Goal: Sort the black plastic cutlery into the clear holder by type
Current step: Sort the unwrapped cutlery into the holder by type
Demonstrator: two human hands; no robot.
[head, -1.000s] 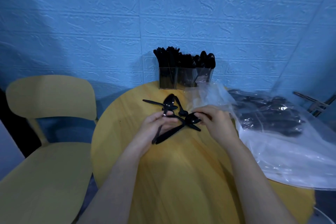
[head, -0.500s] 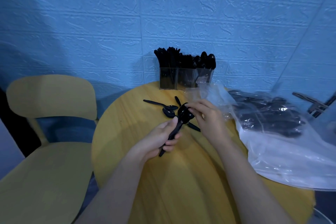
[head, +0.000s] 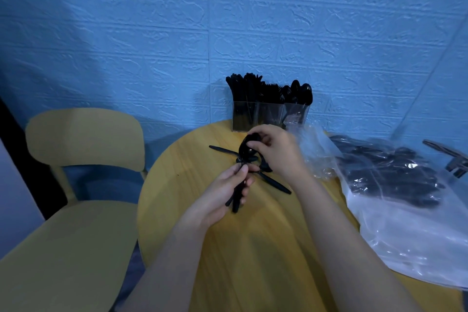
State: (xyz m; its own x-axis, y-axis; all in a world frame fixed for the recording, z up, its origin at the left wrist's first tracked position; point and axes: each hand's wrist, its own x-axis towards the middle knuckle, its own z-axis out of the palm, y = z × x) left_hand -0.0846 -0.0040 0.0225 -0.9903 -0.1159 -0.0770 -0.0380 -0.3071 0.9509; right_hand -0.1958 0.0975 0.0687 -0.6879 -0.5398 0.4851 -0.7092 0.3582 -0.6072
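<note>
**Cutlery bundle held over the round table**

Cutlery, black plastic, is gripped as a small bundle by its handles in the left hand, fingers curled round the handles above the middle of the table. The right hand pinches the bowl ends of the same bundle from above, thumb and fingers curled on them. The exact piece count in the bundle cannot be told.

The table is round, with a yellow wood-grain surface. Loose pieces lie on the surface just under and beyond the hands, toward the far edge. A clear plastic bag of further black cutlery covers the right side of the surface and overhangs its right edge.

A clear holder stands at the far edge of the table, with black cutlery upright in its compartments.

A yellow chair stands beside the left edge. A blue brick-textured wall closes the room behind.
</note>
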